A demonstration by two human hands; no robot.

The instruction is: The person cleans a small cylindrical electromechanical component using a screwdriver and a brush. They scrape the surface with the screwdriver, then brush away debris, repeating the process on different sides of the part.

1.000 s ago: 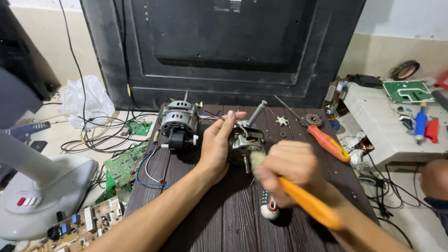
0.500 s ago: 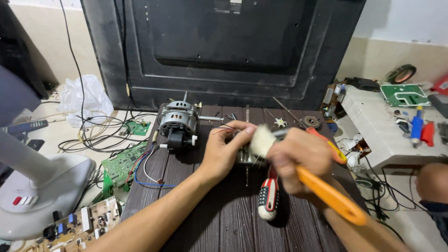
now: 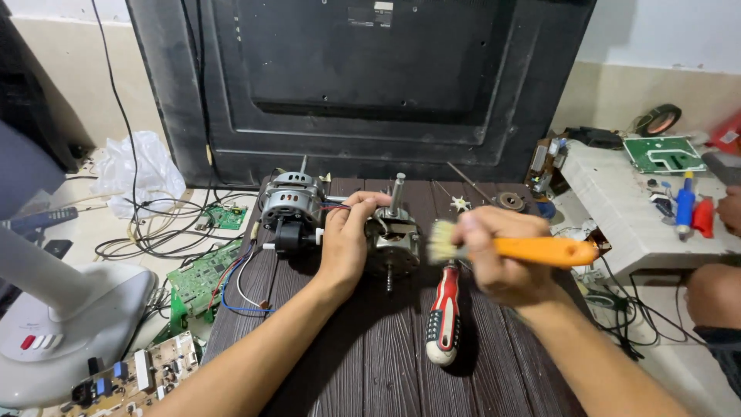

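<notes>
On the dark board, the left hand gripped the motor, its shaft upright; the right hand held the brush just right of it

A second motor sits just left of the hands, and a red-handled screwdriver lies below them on the dark plank table. Far left stand a white fan base and green circuit boards. A large black panel leans beyond.

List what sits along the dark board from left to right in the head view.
Grey motor → left hand → small motor with upright shaft → red-handled screwdriver → right hand holding an orange-handled brush.
</notes>
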